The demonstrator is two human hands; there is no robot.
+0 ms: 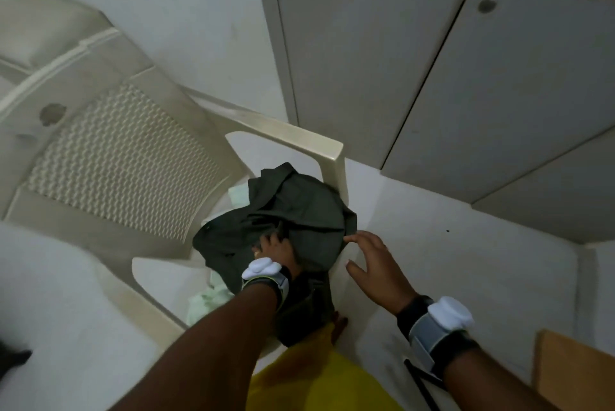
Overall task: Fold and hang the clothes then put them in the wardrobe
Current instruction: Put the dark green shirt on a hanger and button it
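Dark garment (293, 207) x1, L hand (273, 246) grips.

Dim, flat indoor light is falling evenly with a grey cast, the dark cloth (299, 207) is losing its folds in shadow, the wide lens is bending the doors (366, 61) and chair (116, 144) outward at the edges, and the lower left corner is smearing into blur.

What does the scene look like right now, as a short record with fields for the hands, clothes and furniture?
left hand: grips the dark garment
right hand: open, fingertips at the garment's edge
dark garment: bunched, by the chair's armrest
green cloth: partly under the dark garment
chair: cream plastic
wardrobe: doors shut
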